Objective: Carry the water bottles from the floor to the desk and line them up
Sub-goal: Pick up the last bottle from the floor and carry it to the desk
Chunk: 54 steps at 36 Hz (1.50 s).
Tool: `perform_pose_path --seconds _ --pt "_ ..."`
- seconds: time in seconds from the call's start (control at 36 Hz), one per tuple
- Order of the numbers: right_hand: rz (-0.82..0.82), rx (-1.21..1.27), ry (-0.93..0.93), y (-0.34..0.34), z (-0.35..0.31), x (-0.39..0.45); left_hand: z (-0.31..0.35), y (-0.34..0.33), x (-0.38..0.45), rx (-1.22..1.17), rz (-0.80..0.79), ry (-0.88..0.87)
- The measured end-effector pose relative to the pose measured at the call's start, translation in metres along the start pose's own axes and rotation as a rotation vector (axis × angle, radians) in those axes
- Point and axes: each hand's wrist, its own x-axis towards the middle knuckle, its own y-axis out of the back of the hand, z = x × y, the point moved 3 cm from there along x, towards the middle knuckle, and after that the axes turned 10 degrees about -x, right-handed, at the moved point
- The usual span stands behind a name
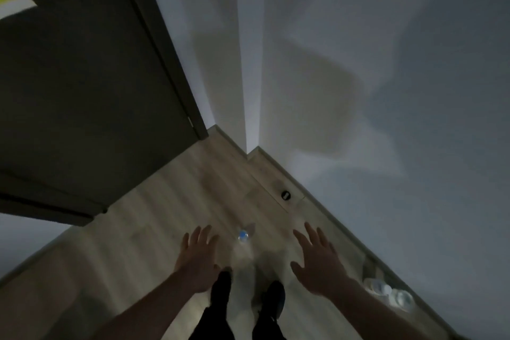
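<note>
Pale wood floor point(154, 229) carries one upright water bottle point(243, 246) with a blue cap, standing just ahead of the person's feet, between both hands. The left hand point(197, 259) and right hand point(317, 262) hang above it, fingers spread and holding nothing, probably poised to take it. More bottles point(389, 294) lie blurred by the wall at right. No label is readable, and no table is in view.

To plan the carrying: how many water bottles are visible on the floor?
About 3. One bottle stands between the hands, before the feet. Two more seem to lie by the right wall, blurred; others may be hidden.
</note>
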Motion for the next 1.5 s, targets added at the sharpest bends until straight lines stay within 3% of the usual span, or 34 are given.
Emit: perform_pose_path --seconds 0.19,0.47,0.61,0.86,1.03,1.19,1.5 --pt "-0.048 0.037 -0.082 -0.049 0.010 0.108 -0.019 -0.055 0.133 0.032 -0.088 -0.034" --pt "-0.125 0.173 -0.201 -0.195 0.019 0.246 -0.015 -0.215 0.313 0.046 -0.229 -0.117" --pt "-0.188 0.227 -0.243 -0.286 0.023 0.289 -0.018 -0.290 0.376 0.057 -0.240 -0.102" --pt "-0.222 0.259 -0.287 -0.380 0.050 0.322 -0.031 -0.371 0.433 0.109 -0.178 -0.097" --pt "-0.223 0.288 -0.329 -0.386 0.061 0.330 -0.028 -0.369 0.451 0.140 -0.101 -0.168" --pt "-0.201 0.301 -0.347 -0.344 0.057 0.311 -0.024 -0.326 0.415 0.031 -0.031 -0.168" --pt "-0.084 0.416 -0.364 -0.183 0.011 0.211 0.002 -0.122 0.263 -0.319 0.113 -0.294"
